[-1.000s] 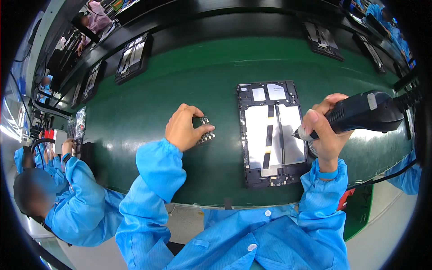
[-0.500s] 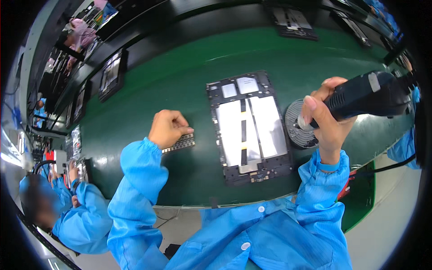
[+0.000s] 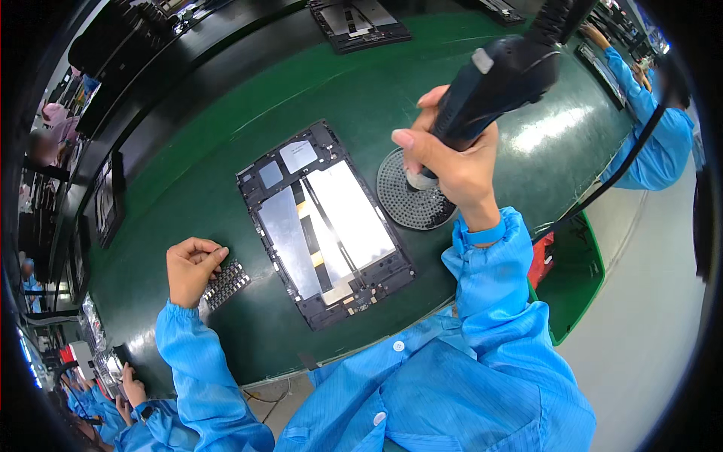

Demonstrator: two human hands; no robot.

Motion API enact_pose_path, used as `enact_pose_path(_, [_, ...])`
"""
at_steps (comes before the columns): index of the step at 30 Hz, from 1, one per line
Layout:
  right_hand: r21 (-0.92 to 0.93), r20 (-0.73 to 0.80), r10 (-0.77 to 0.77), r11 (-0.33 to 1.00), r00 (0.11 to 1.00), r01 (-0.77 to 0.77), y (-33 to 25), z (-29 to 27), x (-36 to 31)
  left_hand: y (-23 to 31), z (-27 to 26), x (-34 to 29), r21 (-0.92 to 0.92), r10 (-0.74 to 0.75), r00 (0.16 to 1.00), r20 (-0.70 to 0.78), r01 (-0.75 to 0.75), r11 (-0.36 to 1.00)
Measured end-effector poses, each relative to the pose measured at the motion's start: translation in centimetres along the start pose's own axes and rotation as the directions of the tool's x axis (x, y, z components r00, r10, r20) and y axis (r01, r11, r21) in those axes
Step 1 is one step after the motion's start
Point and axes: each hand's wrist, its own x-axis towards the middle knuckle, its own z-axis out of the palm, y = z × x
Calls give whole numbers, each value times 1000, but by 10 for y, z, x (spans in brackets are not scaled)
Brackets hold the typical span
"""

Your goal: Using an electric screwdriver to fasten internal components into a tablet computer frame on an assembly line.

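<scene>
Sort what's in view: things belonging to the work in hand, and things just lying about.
In hand, by the look of it:
Black tool, held in the right hand
Round perforated dish, beneath that hand
Small-parts strip, at the left hand
Opened tablet, between the hands

Apparently lying about:
Far-side device
Green bin

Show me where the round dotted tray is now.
In the head view, the tray sits just right of the opened tablet, by the right hand and its black tool.
</scene>
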Motion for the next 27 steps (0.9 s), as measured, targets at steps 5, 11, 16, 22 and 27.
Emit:
enact_pose_path(5, [-36,33,62,998,998,-61,7,8,0,-6,5,-1,48,64,995,-76,-60,997])
enact_pose_path(11, [-68,52,66,996,996,-63,12,8,0,-9,7,1,38,98,989,-110,-95,995])
enact_pose_path(16, [-50,46,74,996,996,-72,11,11,-2,-9,12,-10,34,226,953,-201,-223,974])
enact_pose_path(22, [-121,-2,109,987,994,-109,2,23,-5,3,60,-63,288,308,921,-239,-236,928])
enact_pose_path(27, [67,95,-30,997,995,24,-16,59,-2,2,101,-71,283,480,825,-298,-404,870])
